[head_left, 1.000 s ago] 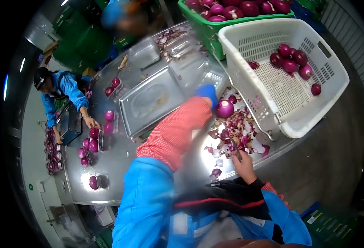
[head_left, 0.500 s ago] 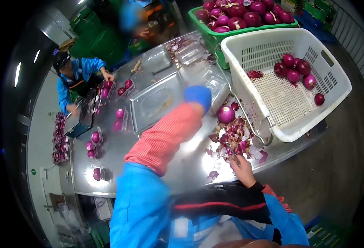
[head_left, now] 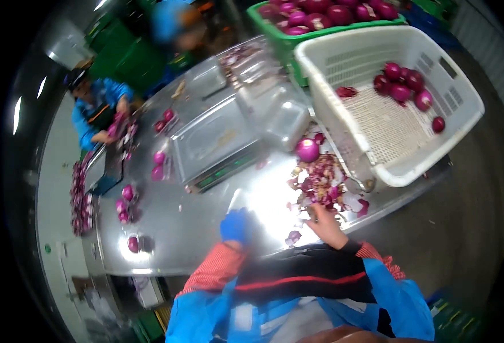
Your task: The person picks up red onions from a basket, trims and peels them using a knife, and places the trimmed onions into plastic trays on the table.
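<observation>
My left hand [head_left: 236,227], in a blue glove and smeared by motion, is near the table's front edge. Its fingers are closed at what looks like a clear plastic tray [head_left: 238,198], faint against the glare. My right hand [head_left: 326,227] is bare, fingers pinched on something small and dark, at the front of a heap of onion skins [head_left: 320,180]. Behind that heap sits a peeled red onion [head_left: 307,150]. More clear plastic trays [head_left: 280,117] are stacked farther back, to the right of a weighing scale [head_left: 214,137].
A white basket [head_left: 397,177] with several red onions stands at the right, beside a full green crate [head_left: 297,43]. Trays of onions [head_left: 124,206] lie along the table's left side. A co-worker [head_left: 94,108] handles onions at the far left; another person [head_left: 174,26] is behind.
My left hand has come back from the stacked trays toward my body, apparently with a clear tray. My right hand has shifted slightly left and up. The co-worker's hands have come together.
</observation>
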A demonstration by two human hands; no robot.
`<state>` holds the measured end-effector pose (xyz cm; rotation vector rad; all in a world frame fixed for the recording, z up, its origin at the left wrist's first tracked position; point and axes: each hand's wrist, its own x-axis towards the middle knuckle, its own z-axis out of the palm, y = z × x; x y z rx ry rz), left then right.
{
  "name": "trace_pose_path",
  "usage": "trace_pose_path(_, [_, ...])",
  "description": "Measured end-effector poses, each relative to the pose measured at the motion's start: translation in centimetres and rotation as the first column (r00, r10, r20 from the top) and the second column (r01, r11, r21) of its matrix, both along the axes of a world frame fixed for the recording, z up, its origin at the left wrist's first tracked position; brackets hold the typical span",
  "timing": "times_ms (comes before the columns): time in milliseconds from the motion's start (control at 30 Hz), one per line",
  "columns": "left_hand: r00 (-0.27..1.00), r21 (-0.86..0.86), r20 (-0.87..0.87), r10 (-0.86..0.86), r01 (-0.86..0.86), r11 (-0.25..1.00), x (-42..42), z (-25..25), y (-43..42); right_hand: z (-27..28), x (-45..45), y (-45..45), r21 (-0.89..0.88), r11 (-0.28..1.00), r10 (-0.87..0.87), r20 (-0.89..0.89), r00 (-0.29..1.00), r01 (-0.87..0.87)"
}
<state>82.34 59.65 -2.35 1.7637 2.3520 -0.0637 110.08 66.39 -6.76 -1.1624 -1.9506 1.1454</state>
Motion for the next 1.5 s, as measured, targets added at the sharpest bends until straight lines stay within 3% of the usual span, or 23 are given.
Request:
trace_pose_path(67, [1.000,0.008,-0.002,0.009,-0.009,1.000,2.1,4.8,1.3,3.4,0.3,0.1,-0.112,0.983,0.172,0.277,0.945,-0.146])
trace_pose_path(133, [0.993,0.262,-0.062,-0.103,0.116,0.958,0.6,4.3,3.0,1.2,0.8,-0.3,0.069,0.913,0.362,0.317,0.877,-0.402])
trace_pose_path(167, [0.985,0.382,-0.100,-0.143,0.171,0.908,-0.4,4.2,3.9,0.7,1.4,-0.2,0.018,0.879,0.451,0.297,0.842,-0.477])
trace_pose_path(233, [0.973,0.506,-0.005,-0.232,0.202,0.839,-0.1,7.1,7.9,-0.2,2.3,0.1,-0.046,0.785,0.611,0.213,0.762,-0.617])
trace_pose_path(267, [0.956,0.586,-0.014,-0.294,0.246,0.772,0.6,8.8,10.1,0.9,2.9,1.1,-0.225,0.759,0.649,0.178,0.740,-0.611])
trace_pose_path(300, [0.933,0.588,0.023,-0.358,0.277,0.760,1.9,11.0,12.4,2.1,3.5,2.1,-0.393,0.715,0.671,0.150,0.727,-0.578])
trace_pose_path(400, [0.810,0.642,0.063,-0.584,0.415,0.645,6.7,16.2,19.9,2.0,6.2,2.9,-0.346,0.855,0.378,-0.098,0.921,-0.387])
trace_pose_path(433, [0.761,0.646,0.096,-0.642,0.442,0.622,8.8,17.4,22.5,1.8,7.1,3.4,-0.342,0.868,0.368,-0.047,0.929,-0.361])
trace_pose_path(567, [0.528,0.635,0.228,-0.818,0.556,0.536,19.5,20.3,32.7,-1.0,9.8,4.6,-0.403,0.817,0.395,-0.127,0.910,-0.411])
trace_pose_path(600, [0.500,0.586,0.258,-0.826,0.599,0.546,22.3,20.5,35.1,-2.9,10.1,4.3,-0.310,0.836,0.411,-0.195,0.891,-0.453])
trace_pose_path(700, [0.486,0.483,0.277,-0.829,0.675,0.557,30.6,18.7,41.6,-3.9,11.8,5.0,-0.163,0.817,0.469,-0.369,0.803,-0.552])
trace_pose_path(800, [0.480,0.369,0.260,-0.838,0.753,0.545,37.7,15.7,47.1,-3.8,13.3,5.7,-0.267,0.805,0.349,-0.508,0.787,-0.530])
trace_pose_path(900, [0.475,0.251,-0.030,-0.879,0.855,0.453,43.1,10.4,52.5,-3.1,14.9,6.8,-0.359,0.793,0.336,-0.414,0.846,-0.491])
trace_pose_path(967, [0.520,0.203,-0.045,-0.853,0.840,0.502,46.6,9.1,53.5,-3.5,16.1,7.3,-0.340,0.819,0.344,-0.354,0.870,-0.463])
trace_pose_path(1033, [0.431,0.095,-0.199,-0.880,0.903,0.420,48.8,8.1,54.7,-4.0,16.5,7.6,-0.312,0.842,0.342,-0.322,0.883,-0.440])
trace_pose_path(1167, [0.377,0.090,-0.447,-0.811,0.921,0.378,52.6,4.4,57.4,-5.1,17.2,7.8,-0.258,0.872,0.340,-0.294,0.893,-0.416])
trace_pose_path(1400, [0.752,-0.026,-0.262,-0.605,0.621,0.783,55.7,0.3,62.6,-6.2,17.5,7.1,-0.191,0.900,0.339,-0.256,0.905,-0.391])
trace_pose_path(1433, [0.749,0.033,-0.296,-0.593,0.628,0.777,55.3,-0.1,62.8,-6.2,17.3,7.0,-0.179,0.906,0.337,-0.246,0.909,-0.384])
trace_pose_path(1500, [0.756,0.050,-0.203,-0.623,0.643,0.764,53.9,0.4,62.6,-6.4,17.1,6.7,-0.152,0.919,0.327,-0.228,0.917,-0.365])
